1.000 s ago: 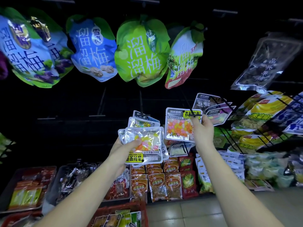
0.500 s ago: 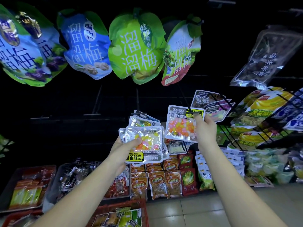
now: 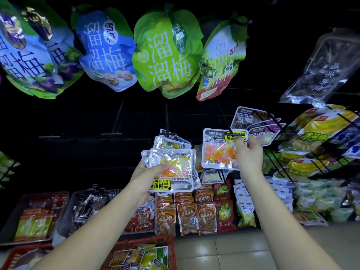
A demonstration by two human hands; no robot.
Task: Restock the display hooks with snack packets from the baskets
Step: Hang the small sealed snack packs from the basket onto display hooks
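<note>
Packets of coloured candy are seen in 2 places. 1 packet [image 3: 218, 152] is held upright at a black hook [image 3: 234, 134], whose crossbar lies across the yellow label at the packet's top right corner; whether the hook is threaded through the packet cannot be told. That corner is pinched by the right hand [image 3: 249, 156], just below the crossbar. A stack [image 3: 173, 168] of the same candy is clamped in the left hand [image 3: 146, 178], lower and to the left, with the thumb laid over the clear window of the front piece and the fingers hidden behind. The stack is turned upside down, so its yellow label sits at the bottom. The 2 hands are kept apart, with the stack's right edge just beside the single packet's left edge. Behind the stack, other packets [image 3: 171, 143] are hung on a second hook [image 3: 168, 134]. Large bags [image 3: 167, 55] are hung in a row above. Below, orange and red packs [image 3: 187, 217] are ranged under the hooks, grey trays [image 3: 67, 213] of snacks are set at the left, and a red basket [image 3: 155, 240] with packs in it is seen at the bottom edge, beside tiled floor [image 3: 224, 250].
</note>
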